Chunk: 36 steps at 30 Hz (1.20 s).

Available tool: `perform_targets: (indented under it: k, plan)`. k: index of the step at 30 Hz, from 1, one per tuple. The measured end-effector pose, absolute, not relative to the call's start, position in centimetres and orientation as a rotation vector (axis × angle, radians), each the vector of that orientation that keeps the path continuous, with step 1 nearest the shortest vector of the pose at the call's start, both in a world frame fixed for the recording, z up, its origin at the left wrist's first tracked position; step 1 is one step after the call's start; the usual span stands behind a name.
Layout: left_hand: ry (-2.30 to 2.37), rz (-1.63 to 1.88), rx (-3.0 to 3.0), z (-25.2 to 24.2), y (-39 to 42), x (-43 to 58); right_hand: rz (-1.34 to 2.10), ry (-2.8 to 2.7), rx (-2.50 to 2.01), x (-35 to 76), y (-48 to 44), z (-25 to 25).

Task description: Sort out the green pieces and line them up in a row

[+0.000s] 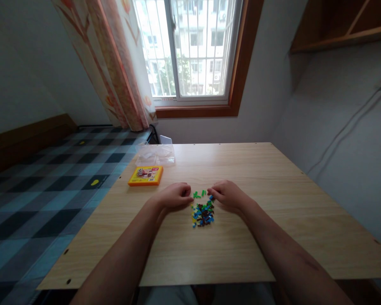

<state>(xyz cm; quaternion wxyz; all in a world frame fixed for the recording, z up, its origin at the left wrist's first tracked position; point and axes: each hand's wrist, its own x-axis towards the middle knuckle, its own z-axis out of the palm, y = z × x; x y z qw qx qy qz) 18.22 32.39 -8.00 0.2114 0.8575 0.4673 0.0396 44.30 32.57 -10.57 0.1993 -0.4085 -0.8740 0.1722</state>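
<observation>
A heap of small building bricks (pixel 203 215) in blue, dark brown, green and yellow lies on the table in front of me. Just beyond it, a few bright green bricks (pixel 196 195) are set apart, between my two hands. My left hand (pixel 177 195) rests to the left of them with its fingers curled in; a dark spot shows inside the curl, too small to name. On the other side, my right hand (pixel 227 195) has thumb and forefinger drawn together by a blue brick (pixel 211 198) at the heap's upper right edge. Whether the fingertips grip anything is hidden.
A yellow and orange box (pixel 145 176) with printed pictures lies at the table's left. Behind it stands a clear plastic container (pixel 155 153). The wooden table (pixel 292 220) reaches toward a barred window (pixel 200 46). A bed with a checked cover (pixel 51 186) adjoins on the left.
</observation>
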Motion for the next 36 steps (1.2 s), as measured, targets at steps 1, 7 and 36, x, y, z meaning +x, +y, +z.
perform_targets:
  k: [1, 7, 36]
  plan:
    - [1.305, 0.116, 2.386, -8.0, 32.4, 18.2, 0.487, -2.442, -1.146, 44.3, 32.6, -10.6]
    - [1.300, 0.050, 2.377, -8.0, 32.6, 18.2, 0.498, -2.443, -1.169, 44.3, 32.4, -10.5]
    - [1.472, 0.257, 2.515, -9.4, 32.3, 19.1, 0.251, -2.501, -0.824, 41.7, 31.1, -10.6]
